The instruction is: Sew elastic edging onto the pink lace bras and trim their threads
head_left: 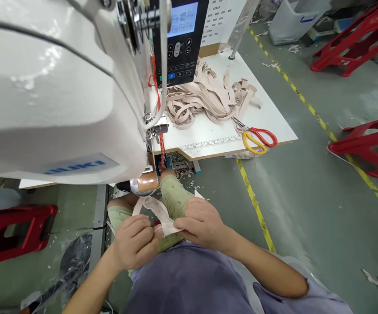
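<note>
Low in front of my body, a pale strip of fabric (162, 214) is stretched between my two hands and loops up toward the sewing machine (77, 109). My left hand (138, 242) pinches one end, its fingers curled. At the other end, my right hand (202, 221) grips the cloth between thumb and bent forefinger. Just above the loop is the machine's sewing arm end (146, 182). Both hands are apart from the machine. The fingertips partly hide the ends of the strip.
On the white table (215, 141) lie a pile of beige elastic bands (205, 96) and scissors (256, 135) with red and yellow handles. A control panel (180, 48) stands behind. Red stools (368, 144) and a white bin (295, 22) are on the floor.
</note>
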`<action>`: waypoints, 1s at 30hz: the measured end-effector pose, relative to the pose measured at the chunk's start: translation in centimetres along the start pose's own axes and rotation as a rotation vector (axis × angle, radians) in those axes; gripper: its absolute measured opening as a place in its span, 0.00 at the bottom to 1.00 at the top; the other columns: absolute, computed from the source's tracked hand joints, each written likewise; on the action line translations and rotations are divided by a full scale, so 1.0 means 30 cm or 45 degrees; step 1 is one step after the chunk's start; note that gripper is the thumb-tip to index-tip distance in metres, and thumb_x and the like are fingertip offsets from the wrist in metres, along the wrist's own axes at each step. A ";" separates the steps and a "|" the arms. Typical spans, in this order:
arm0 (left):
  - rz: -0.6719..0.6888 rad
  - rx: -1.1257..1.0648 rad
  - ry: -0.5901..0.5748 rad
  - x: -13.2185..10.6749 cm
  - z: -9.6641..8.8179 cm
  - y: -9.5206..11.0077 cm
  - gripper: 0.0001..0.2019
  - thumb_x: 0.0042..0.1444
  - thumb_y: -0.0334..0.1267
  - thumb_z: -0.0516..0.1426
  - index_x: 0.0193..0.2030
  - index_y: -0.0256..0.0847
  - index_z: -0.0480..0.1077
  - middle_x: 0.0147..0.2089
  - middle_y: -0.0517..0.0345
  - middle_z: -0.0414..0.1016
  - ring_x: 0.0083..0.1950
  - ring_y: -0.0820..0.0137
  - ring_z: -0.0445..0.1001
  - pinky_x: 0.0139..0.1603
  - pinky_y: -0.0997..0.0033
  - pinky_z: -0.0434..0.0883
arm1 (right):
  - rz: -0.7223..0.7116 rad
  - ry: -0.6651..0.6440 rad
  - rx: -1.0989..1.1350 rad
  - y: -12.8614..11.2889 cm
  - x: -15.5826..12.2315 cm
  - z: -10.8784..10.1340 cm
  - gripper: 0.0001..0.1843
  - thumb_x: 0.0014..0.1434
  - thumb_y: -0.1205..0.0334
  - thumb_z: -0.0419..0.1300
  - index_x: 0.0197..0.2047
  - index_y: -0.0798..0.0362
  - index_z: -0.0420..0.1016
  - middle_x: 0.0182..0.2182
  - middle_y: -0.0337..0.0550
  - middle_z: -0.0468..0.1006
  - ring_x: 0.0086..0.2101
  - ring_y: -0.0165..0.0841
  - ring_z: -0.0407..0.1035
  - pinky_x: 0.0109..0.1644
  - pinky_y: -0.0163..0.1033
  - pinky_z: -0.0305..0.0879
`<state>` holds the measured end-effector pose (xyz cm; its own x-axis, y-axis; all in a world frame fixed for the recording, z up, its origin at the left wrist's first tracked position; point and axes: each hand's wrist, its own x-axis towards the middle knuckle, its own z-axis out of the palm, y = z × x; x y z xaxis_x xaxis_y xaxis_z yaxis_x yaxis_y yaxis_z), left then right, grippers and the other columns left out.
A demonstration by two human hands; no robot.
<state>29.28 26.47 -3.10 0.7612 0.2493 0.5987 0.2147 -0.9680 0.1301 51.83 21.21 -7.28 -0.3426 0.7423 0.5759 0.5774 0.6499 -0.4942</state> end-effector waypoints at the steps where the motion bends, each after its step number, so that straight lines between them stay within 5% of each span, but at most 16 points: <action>1: 0.002 0.013 -0.006 0.001 -0.006 0.002 0.10 0.54 0.22 0.61 0.33 0.42 0.69 0.23 0.64 0.70 0.27 0.73 0.70 0.38 0.67 0.78 | 0.014 -0.036 0.000 -0.002 0.001 0.000 0.10 0.66 0.63 0.56 0.33 0.48 0.75 0.20 0.36 0.63 0.26 0.33 0.54 0.35 0.40 0.50; 7: -0.034 0.020 -0.009 -0.007 -0.020 0.008 0.11 0.55 0.23 0.61 0.31 0.44 0.68 0.23 0.65 0.70 0.27 0.74 0.71 0.40 0.67 0.79 | 0.159 -0.256 0.028 -0.015 0.007 -0.001 0.16 0.68 0.57 0.51 0.33 0.45 0.78 0.19 0.38 0.64 0.25 0.34 0.53 0.35 0.41 0.53; 12: -0.066 -0.035 -0.004 -0.040 -0.004 0.008 0.10 0.55 0.22 0.61 0.38 0.41 0.69 0.25 0.62 0.71 0.29 0.71 0.70 0.40 0.65 0.76 | 0.156 -0.169 0.047 -0.017 0.012 0.010 0.12 0.66 0.63 0.55 0.38 0.45 0.81 0.19 0.38 0.66 0.25 0.33 0.56 0.34 0.40 0.50; 14: -0.268 -0.155 -0.043 -0.042 0.002 0.010 0.08 0.57 0.25 0.60 0.37 0.41 0.67 0.26 0.62 0.69 0.30 0.71 0.69 0.36 0.68 0.73 | 0.207 -0.142 0.172 -0.020 0.020 0.015 0.11 0.66 0.62 0.56 0.40 0.45 0.81 0.20 0.38 0.68 0.25 0.32 0.57 0.33 0.40 0.50; 16: -0.697 -0.425 -0.141 -0.035 0.003 0.012 0.09 0.61 0.31 0.59 0.32 0.42 0.63 0.29 0.60 0.69 0.31 0.71 0.69 0.33 0.71 0.69 | 0.390 -0.191 0.397 -0.023 0.032 0.017 0.11 0.66 0.59 0.57 0.41 0.47 0.82 0.22 0.38 0.72 0.26 0.31 0.61 0.34 0.39 0.52; 19: -1.379 -1.018 -0.290 -0.022 0.004 0.010 0.12 0.64 0.41 0.57 0.31 0.42 0.60 0.36 0.56 0.73 0.36 0.70 0.72 0.34 0.73 0.68 | 0.911 -0.327 0.855 -0.029 0.047 0.019 0.14 0.65 0.53 0.59 0.39 0.51 0.82 0.27 0.39 0.76 0.28 0.31 0.65 0.33 0.36 0.56; 21: -1.638 -1.318 -0.259 -0.025 0.012 0.005 0.13 0.64 0.46 0.57 0.33 0.41 0.62 0.34 0.59 0.73 0.34 0.71 0.71 0.34 0.74 0.68 | 1.187 -0.381 1.121 -0.029 0.051 0.024 0.17 0.62 0.49 0.62 0.35 0.54 0.81 0.24 0.38 0.72 0.26 0.29 0.61 0.29 0.34 0.53; 25: -1.836 -1.642 -0.037 -0.059 0.045 0.002 0.14 0.61 0.47 0.61 0.34 0.41 0.62 0.30 0.63 0.72 0.33 0.74 0.71 0.38 0.74 0.70 | 1.357 -0.373 1.446 -0.031 0.053 0.039 0.20 0.55 0.45 0.66 0.33 0.57 0.80 0.22 0.35 0.66 0.24 0.25 0.54 0.26 0.33 0.47; 30: -1.896 -1.768 0.078 -0.079 0.053 0.010 0.15 0.58 0.46 0.63 0.34 0.41 0.62 0.30 0.64 0.75 0.31 0.75 0.73 0.34 0.76 0.70 | 1.380 -0.360 1.574 -0.043 0.056 0.033 0.21 0.52 0.45 0.68 0.32 0.57 0.79 0.24 0.36 0.69 0.25 0.26 0.57 0.29 0.33 0.52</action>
<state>28.50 25.63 -5.73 0.4496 0.7372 -0.5044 -0.0141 0.5704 0.8212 49.77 21.77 -6.33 -0.3961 0.8195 -0.4141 -0.2265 -0.5243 -0.8209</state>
